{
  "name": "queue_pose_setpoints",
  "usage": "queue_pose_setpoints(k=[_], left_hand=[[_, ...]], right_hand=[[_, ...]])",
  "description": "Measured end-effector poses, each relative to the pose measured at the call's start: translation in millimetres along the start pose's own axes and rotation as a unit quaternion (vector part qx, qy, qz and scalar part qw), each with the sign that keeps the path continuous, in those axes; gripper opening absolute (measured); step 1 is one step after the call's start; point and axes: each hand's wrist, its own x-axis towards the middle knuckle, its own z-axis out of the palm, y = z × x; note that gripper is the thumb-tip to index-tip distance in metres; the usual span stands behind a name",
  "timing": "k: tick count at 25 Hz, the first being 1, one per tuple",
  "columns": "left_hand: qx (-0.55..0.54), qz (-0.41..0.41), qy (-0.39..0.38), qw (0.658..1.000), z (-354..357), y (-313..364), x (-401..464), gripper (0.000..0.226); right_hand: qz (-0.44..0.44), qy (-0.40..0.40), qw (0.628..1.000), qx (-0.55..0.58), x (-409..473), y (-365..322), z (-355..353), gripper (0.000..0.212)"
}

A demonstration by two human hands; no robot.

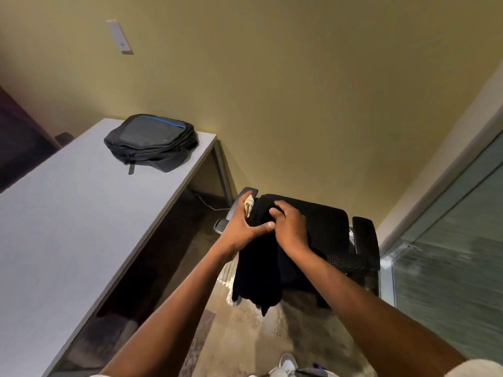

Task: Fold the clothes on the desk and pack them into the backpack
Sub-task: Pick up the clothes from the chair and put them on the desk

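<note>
A dark grey backpack (151, 141) with a blue zip line lies flat and zipped at the far end of the grey desk (68, 227). To the desk's right, both hands grip a bundle of clothes over a black office chair (321, 221). My left hand (242, 227) clutches the bundle's left side, where a cream striped garment (249, 206) shows. My right hand (290, 227) presses on a black garment (258, 276) that hangs down below the hands. The cream cloth also peeks out under my left wrist.
The chair has a grey armrest (239, 202) on its left and a black armrest (364, 240) on its right. A glass partition (449, 254) runs along the right. A yellow wall is ahead. A white cable (209, 204) lies on the carpet.
</note>
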Motion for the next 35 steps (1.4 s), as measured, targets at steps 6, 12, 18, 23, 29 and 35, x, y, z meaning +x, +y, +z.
queue_pose_setpoints(k=[6,12,18,23,29,35], left_hand=[[0.067,0.02,0.099,0.993,-51,-6,-17,0.106],[0.026,0.045,0.276,0.96,-98,-7,-38,0.06],[-0.006,0.063,0.37,0.927,-172,-4,-48,0.056],[-0.073,0.084,0.407,0.907,-255,-16,-50,0.052],[-0.138,0.077,0.423,0.892,-344,-52,-58,0.051],[-0.193,0.095,0.466,0.858,-438,-60,-83,0.05]], right_hand=[[-0.071,-0.084,0.994,-0.014,5,-36,41,0.028],[-0.153,-0.17,0.973,-0.003,1,-82,82,0.023],[-0.253,-0.215,0.94,-0.081,2,-112,132,0.057],[-0.211,-0.22,0.94,-0.156,5,-123,196,0.107],[-0.142,-0.339,0.927,-0.071,6,-152,297,0.121],[-0.192,-0.393,0.898,0.033,-18,-209,385,0.088]])
